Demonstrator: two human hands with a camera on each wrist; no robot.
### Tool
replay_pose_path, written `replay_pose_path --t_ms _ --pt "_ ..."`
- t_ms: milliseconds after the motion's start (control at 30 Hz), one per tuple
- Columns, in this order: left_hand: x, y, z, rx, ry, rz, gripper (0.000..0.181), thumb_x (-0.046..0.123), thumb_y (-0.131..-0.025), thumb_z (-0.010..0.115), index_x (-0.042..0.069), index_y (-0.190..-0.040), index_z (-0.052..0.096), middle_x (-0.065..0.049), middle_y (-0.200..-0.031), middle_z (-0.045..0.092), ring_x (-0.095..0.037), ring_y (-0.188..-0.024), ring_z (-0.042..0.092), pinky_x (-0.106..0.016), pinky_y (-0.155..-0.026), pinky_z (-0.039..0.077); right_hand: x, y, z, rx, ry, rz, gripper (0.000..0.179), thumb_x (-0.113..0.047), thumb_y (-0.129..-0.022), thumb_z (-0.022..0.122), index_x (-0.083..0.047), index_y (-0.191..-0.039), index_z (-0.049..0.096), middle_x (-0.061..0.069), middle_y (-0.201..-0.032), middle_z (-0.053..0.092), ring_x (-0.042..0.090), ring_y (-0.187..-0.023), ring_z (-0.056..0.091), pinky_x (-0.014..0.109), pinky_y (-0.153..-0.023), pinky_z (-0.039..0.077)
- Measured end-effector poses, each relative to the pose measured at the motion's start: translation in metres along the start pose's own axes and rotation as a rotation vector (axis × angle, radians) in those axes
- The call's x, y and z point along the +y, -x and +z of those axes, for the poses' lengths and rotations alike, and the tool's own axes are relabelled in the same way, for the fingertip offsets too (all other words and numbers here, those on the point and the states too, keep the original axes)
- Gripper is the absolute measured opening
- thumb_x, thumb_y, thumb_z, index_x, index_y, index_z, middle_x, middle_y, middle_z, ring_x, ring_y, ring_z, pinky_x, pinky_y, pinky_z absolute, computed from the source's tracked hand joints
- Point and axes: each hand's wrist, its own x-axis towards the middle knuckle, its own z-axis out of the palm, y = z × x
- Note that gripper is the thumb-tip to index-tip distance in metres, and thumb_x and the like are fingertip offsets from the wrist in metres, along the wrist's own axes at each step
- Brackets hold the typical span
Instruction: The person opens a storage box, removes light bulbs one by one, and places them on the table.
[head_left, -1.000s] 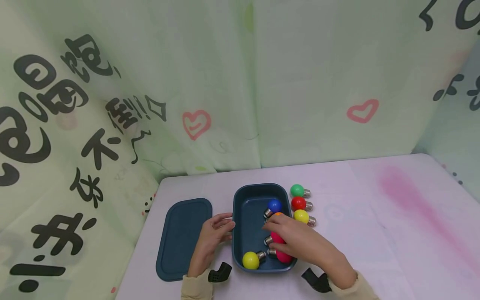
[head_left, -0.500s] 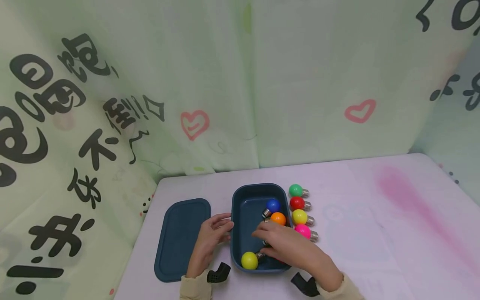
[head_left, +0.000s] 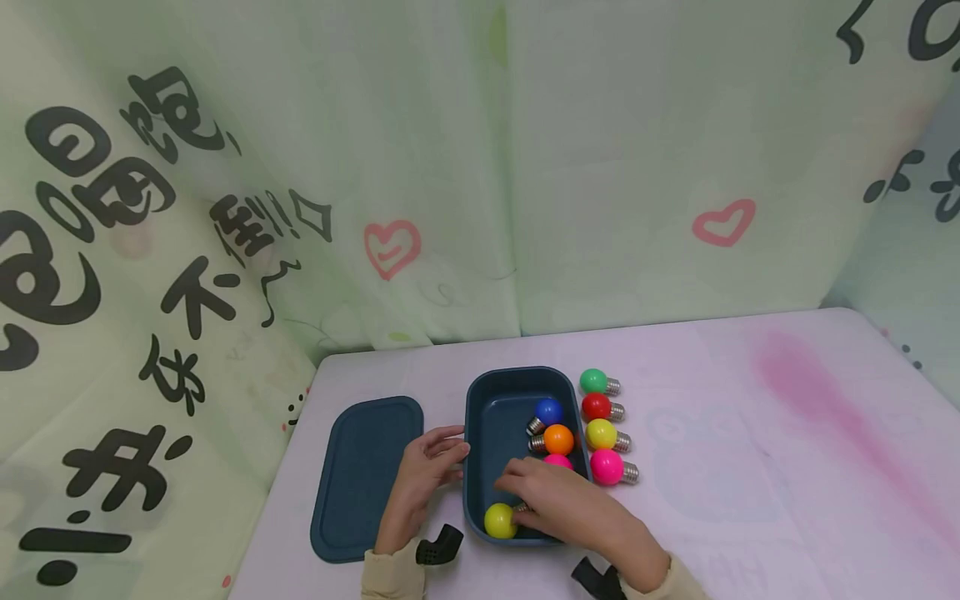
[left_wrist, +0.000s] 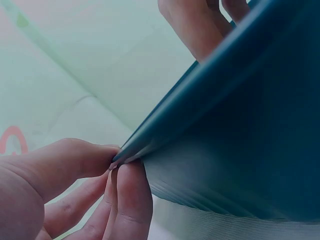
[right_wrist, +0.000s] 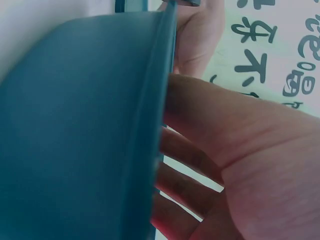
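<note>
A dark blue box holds several coloured toy light bulbs. My left hand is at its left side; in the left wrist view, thumb and fingers pinch the rim. My right hand reaches over the right wall into the near part, fingers bent down and spread from the thumb. Its thumb is beside a yellow bulb in the near left corner. A blue bulb, an orange bulb and a partly covered pink bulb lie along the right side. The hand hides what lies beneath it.
Right of the box, a green bulb, a red bulb, a yellow bulb and a pink bulb form a column. The matching flat lid lies to the left. A printed curtain hangs behind the table.
My right hand has moved left and nearer, from the bulbs along the box's right side towards the yellow one. The pink bulb outside has come into view. My left hand stays at the box.
</note>
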Motion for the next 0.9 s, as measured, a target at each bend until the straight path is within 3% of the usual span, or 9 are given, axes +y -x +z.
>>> replay_pose_path --t_ms 600,900 --pt "-0.001 -0.001 0.0 0.005 0.003 0.0 0.046 0.021 -0.091 0.073 0.003 -0.131 0.061 -0.006 -0.109 0.07 -0.011 -0.079 0.067 -0.027 -0.072 0.058 -0.003 -0.015 0.018 -0.034 0.05 -0.022 0.03 -0.022 -0.086 0.078 -0.016 -0.115 0.072 -0.005 -0.101 0.065 0.006 -0.083 0.056 0.018 -0.076 0.054" --pt "-0.001 -0.002 0.0 0.004 -0.004 0.001 0.046 0.022 -0.091 0.074 0.003 -0.131 0.061 -0.006 -0.109 0.071 -0.011 -0.081 0.067 -0.027 -0.072 0.058 -0.005 -0.017 0.02 -0.063 -0.002 0.003 0.029 -0.022 -0.088 0.076 -0.018 -0.116 0.072 -0.007 -0.098 0.063 0.005 -0.077 0.053 0.021 -0.077 0.054"
